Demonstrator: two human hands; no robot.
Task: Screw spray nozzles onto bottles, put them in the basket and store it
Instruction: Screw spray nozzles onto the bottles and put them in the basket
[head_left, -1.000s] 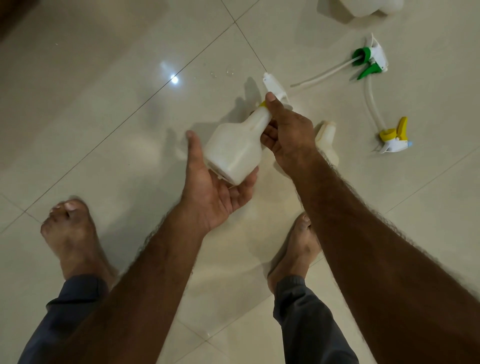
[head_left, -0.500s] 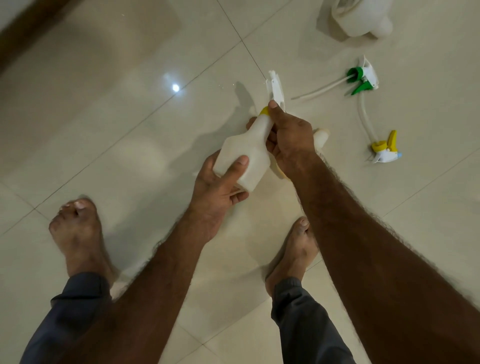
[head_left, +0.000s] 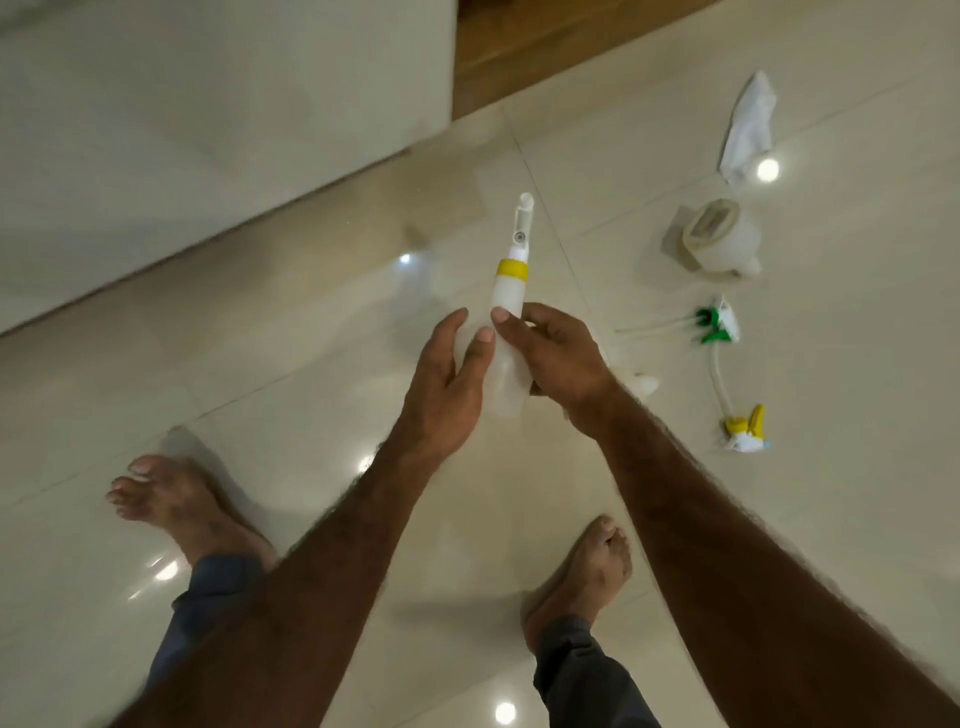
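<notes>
A translucent white spray bottle (head_left: 506, 306) with a yellow-collared nozzle (head_left: 513, 269) screwed on stands upright in the air between my hands. My right hand (head_left: 561, 358) grips its body, thumb on the front and fingers curled round the far side. My left hand (head_left: 447, 374) lies against the bottle's left side with fingers fairly straight, its thumb touching the body. The bottle's base is hidden between the hands. No basket is in view.
On the tiled floor to the right lie a green nozzle (head_left: 719, 325) with tube, a yellow nozzle (head_left: 745, 426), a bare bottle (head_left: 727, 244), another bottle (head_left: 641, 384) behind my right wrist and a white cloth (head_left: 748, 130). A white panel (head_left: 208, 104) stands at left. My feet are below.
The bottle has been tipped upright. My right hand slid from the nozzle down to the body. My left hand loosened from a grip to straight fingers. The view tilted up.
</notes>
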